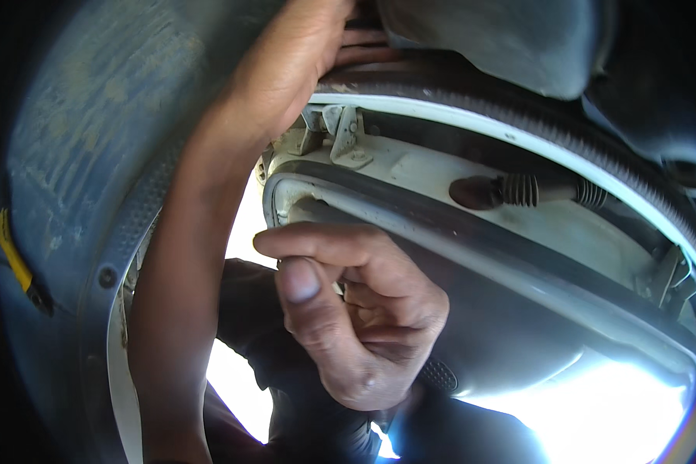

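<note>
Vehicle bodywork point(417, 170) surrounds both hands. Near the middle, the right hand point(379, 325) is curled, thumb and forefinger nearly together; whether they pinch anything, I cannot tell. Above it, the left hand point(309, 62) is at the dark ribbed seal point(549, 127) along a pale curved rim point(441, 113), its grip hidden. Farther out are a metal hinge point(349, 139), a corrugated sleeve point(520, 189) and, far left, a yellow-handled tool point(14, 247).

Rough matt edge strip point(518, 116), ribbed rubber-looking sleeve point(520, 190), painted metal bracket point(349, 143), scuffed plastic-looking panel point(93, 116)
</note>
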`<state>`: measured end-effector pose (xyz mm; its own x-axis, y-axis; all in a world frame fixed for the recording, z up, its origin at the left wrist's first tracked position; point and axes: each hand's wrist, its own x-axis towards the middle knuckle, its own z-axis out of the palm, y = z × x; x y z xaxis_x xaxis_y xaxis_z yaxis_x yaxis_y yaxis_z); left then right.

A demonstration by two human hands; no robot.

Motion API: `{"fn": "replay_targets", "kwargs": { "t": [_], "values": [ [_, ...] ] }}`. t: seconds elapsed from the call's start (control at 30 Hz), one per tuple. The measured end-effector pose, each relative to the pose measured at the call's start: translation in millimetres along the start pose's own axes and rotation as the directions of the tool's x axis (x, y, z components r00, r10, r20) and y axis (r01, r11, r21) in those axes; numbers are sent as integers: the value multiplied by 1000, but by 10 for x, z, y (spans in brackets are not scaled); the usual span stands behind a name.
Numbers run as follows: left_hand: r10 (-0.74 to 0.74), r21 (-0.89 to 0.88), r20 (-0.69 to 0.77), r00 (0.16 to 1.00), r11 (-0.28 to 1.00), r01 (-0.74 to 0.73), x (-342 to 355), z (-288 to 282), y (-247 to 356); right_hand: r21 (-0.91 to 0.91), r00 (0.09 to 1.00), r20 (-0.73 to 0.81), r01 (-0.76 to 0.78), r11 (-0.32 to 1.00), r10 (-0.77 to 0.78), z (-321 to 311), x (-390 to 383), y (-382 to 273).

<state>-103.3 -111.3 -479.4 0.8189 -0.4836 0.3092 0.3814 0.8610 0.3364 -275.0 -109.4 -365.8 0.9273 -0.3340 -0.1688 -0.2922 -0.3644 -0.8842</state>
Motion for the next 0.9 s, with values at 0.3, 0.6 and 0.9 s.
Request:
{"fn": "replay_targets", "kwargs": {
  "t": [0.3, 0.6, 0.9],
  "values": [
    [-18, 208, -273, 962, 975, 77, -53, 158, 92, 20, 999, 53, 5, 1000, -6, 90, -113, -137],
    [15, 164, -448, 894, 984, 66, 115, 296, -7, 52, 996, 46, 70, 996, -72, 194, -112, -31],
    [-68, 101, -514, 855, 985, 139, 183, 311, -19, 142, 1000, 20, -23, 990, 20, 98, -152, -154]
  ]
}}
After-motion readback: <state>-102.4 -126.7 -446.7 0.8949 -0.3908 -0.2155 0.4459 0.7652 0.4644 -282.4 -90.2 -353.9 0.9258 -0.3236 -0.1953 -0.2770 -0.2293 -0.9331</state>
